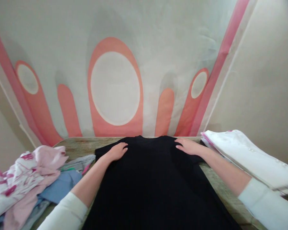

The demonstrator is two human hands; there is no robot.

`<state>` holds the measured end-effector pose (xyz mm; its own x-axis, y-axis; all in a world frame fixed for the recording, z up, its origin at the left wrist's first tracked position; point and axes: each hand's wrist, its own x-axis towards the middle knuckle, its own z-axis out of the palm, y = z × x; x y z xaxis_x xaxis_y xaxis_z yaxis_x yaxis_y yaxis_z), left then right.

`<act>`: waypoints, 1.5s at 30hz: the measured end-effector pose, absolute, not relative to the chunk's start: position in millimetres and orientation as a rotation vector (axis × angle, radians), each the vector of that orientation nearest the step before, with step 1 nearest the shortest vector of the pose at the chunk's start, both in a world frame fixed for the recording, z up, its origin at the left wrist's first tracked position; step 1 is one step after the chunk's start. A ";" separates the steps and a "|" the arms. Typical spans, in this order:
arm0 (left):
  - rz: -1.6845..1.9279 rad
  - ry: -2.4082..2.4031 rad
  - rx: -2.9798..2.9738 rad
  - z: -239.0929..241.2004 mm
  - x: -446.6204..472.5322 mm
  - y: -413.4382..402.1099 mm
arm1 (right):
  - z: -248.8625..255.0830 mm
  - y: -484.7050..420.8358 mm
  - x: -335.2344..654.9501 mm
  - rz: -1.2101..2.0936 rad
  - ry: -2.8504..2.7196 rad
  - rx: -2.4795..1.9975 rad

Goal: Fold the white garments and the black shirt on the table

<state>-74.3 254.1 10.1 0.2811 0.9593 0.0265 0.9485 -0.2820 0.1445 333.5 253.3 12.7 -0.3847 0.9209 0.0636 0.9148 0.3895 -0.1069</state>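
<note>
With fingers (122,145) of the left hand (115,152) and right hand (190,147) loosely together, thumbs slightly apart, rests lightly on the black T-shirt (156,185); shows no pinch. Faces a wall panel (156,57) with coral arches, beyond the fingers. Has a wooden counter (83,146) beneath them, with the black T-shirt spread under and between both sets, neckline between and just beyond. Has a loose heap of clothes (31,175) left of the left fingers, and a white folded stack (254,159) right of the right fingers. Could ruck the cloth by dragging the fingers unevenly or pressing too hard. Could shove the white folded stack askew by swinging the right forearm (227,172) outward. Could snag the sleeve (100,152) outside the left fingers on the heap by sliding too far left.
</note>
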 end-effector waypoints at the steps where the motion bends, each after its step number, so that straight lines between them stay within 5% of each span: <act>1: 0.160 1.915 2.397 4.4 -76.0 262.3 | 7.7 264.0 320.3 0.089 -2.522 -1.675; 11: 0.331 2.140 2.245 -38.1 -119.6 282.6 | -64.4 290.4 308.2 0.002 -2.299 -1.920; 18: 0.372 2.389 1.977 -19.5 -171.5 280.9 | -48.6 273.9 278.6 -0.191 -2.291 -1.783; 28: 0.581 2.278 2.007 -21.5 -178.0 280.4 | 13.9 156.1 111.0 0.345 -2.757 -0.655; 45: 0.723 2.385 1.964 -29.0 -179.1 273.5 | 16.2 143.0 111.8 0.671 -2.816 -0.685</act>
<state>-179.1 273.5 -29.0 -0.2337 0.9231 0.3054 0.9373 0.1304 0.3231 111.8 143.0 16.2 -0.8809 0.4702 0.0543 0.3952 0.7938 -0.4623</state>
